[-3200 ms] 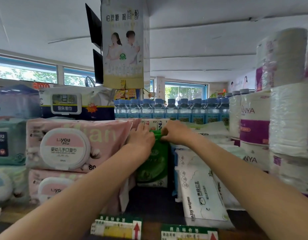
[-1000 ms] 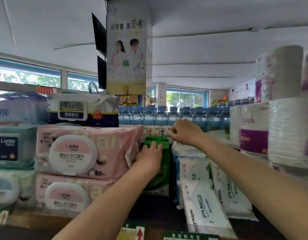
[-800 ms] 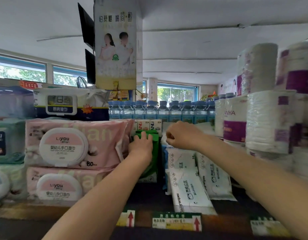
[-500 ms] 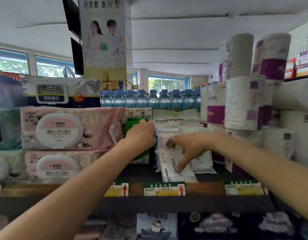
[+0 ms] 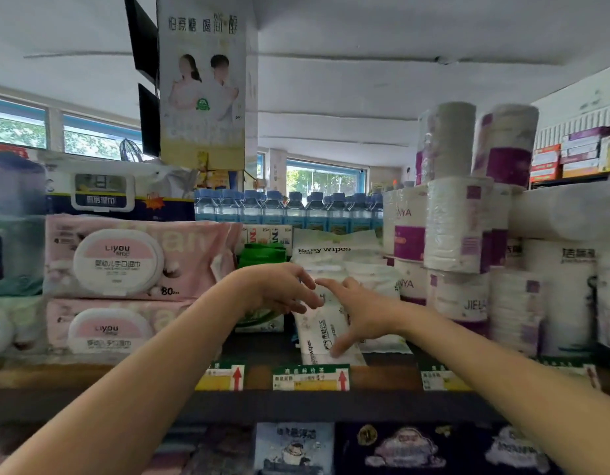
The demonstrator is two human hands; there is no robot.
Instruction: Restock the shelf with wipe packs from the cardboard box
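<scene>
My right hand (image 5: 360, 311) is spread loose over the white wipe pack (image 5: 326, 332), thumb resting on it. My left hand (image 5: 279, 291), fingers relaxed, holds nothing at nine o'clock of it. Green pack (image 5: 262, 255) stands behind, pink packs (image 5: 132, 257) beyond, all on the shelf (image 5: 382, 377).

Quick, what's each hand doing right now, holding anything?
Left hand: open, fingers loose, holding nothing.
Right hand: open, fingers spread over the white wipe pack, not gripping it.

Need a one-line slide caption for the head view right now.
Both hands, left hand and right hand, reach open over the white baby wipes pack lying on the shelf, beside the green pack.
</scene>
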